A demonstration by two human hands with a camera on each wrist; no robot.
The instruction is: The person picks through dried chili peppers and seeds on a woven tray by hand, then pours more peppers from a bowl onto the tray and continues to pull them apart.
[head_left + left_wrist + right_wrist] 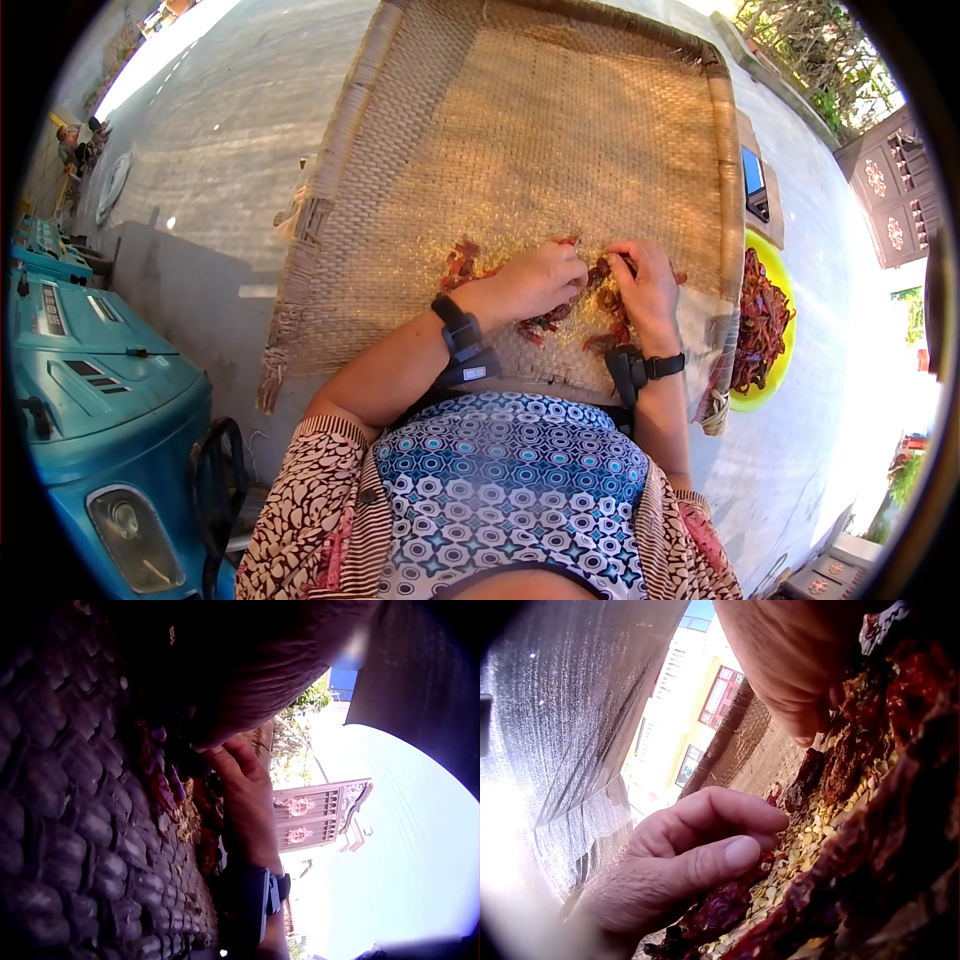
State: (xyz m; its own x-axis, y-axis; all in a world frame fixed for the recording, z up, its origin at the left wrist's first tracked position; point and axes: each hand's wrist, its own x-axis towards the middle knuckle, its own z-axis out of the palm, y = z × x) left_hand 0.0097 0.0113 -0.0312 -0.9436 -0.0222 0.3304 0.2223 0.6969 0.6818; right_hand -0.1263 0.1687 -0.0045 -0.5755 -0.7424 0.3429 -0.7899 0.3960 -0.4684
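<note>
My left hand (540, 278) is low over a woven mat (560, 130), among torn dried red chilies and pale seeds. In the right wrist view, the left hand's (682, 862) fingers curl loosely, with a gap between thumb and index finger and nothing showing in it. Facing it, my right hand (645, 290) pinches a dark dried chili (600, 270) at the fingertips. Shrivelled chili pieces (840, 765) lie beneath the right hand on yellow seeds (802, 851). More red pieces (460, 262) are scattered left of the left hand.
A yellow-green basin (787, 330) heaped with dried red chilies (757, 320) stands right of the mat. A phone (755, 183) lies beside the mat's right edge. Raised bound rims (722, 120) border the mat. At left stands a teal vehicle (110, 380).
</note>
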